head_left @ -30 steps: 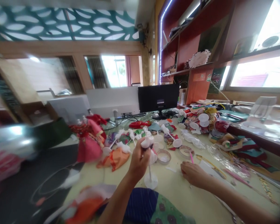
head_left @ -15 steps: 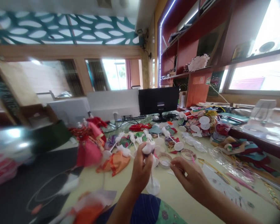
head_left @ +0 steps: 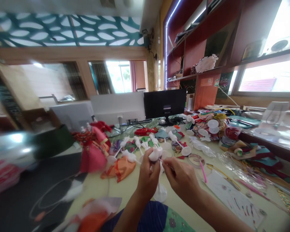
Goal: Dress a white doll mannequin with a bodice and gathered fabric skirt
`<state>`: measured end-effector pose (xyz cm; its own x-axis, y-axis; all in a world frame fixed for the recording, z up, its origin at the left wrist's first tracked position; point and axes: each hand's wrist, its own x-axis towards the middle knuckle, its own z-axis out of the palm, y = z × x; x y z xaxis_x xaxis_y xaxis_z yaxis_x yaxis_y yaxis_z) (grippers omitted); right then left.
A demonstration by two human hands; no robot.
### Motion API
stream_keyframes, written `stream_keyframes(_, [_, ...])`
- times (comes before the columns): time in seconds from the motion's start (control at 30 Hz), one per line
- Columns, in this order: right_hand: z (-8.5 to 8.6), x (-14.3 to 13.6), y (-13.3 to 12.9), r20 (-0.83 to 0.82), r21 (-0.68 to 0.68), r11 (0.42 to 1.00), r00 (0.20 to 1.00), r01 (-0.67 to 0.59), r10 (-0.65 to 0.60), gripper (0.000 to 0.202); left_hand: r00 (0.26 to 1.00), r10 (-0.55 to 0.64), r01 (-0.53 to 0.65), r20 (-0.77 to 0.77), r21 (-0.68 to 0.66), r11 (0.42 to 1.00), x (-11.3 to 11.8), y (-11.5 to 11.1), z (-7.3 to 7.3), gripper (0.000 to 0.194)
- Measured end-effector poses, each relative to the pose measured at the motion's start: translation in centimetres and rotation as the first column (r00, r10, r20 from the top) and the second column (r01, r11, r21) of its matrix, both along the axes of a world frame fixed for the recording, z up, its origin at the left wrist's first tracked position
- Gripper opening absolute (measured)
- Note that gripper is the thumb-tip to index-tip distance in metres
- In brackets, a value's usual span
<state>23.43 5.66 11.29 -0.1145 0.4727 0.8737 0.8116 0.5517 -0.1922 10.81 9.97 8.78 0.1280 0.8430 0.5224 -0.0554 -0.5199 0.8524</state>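
Observation:
Near the middle of the table, my left hand (head_left: 148, 175) is wrapped round a small white figure (head_left: 156, 153) with a dark part below its top. The figure stands upright on a stem with a round white base (head_left: 160, 193). Close on its right, my right hand (head_left: 180, 172) is pinched, its fingertips at the figure's side by a thin, pale item too small to name. More white figures (head_left: 138, 142) lie behind, among coloured cloth. An orange cloth piece (head_left: 122, 168) is left of my left hand.
Two monitors (head_left: 164, 103) stand at the back. Red doll dresses (head_left: 93, 156) are on the left. To the right lie a tape roll (head_left: 195, 160), a pink stick (head_left: 203, 171), a marked white sheet (head_left: 234, 196), yellow tweezers-like tool (head_left: 226, 177) and heaped fabric (head_left: 256, 156).
My right hand has moved left, from beside the rings on the table to the white figure. My left hand still holds the figure and has shifted slightly right.

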Motion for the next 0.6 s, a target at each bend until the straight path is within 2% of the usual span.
stream_keyframes(0.23, [0.7, -0.5, -0.1, 0.070, -0.023, 0.996, 0.994, 0.086, -0.085, 0.020, 1.000, -0.006, 0.006, -0.007, 0.009, 1.000, 0.1, -0.4, -0.2, 0.040])
stream_keyframes(0.47, [1.0, -1.0, 0.1, 0.125, -0.018, 0.988, 0.981, 0.153, -0.150, 0.024, 0.998, 0.013, -0.008, -0.060, 0.083, 0.997, 0.3, -0.8, 0.0, 0.038])
stream_keyframes(0.6, [1.3, -1.1, -0.1, 0.133, -0.068, 0.989, 0.983, 0.132, -0.122, 0.022, 0.997, 0.049, -0.044, -0.065, 0.078, 0.996, 0.3, -0.5, 0.1, 0.041])
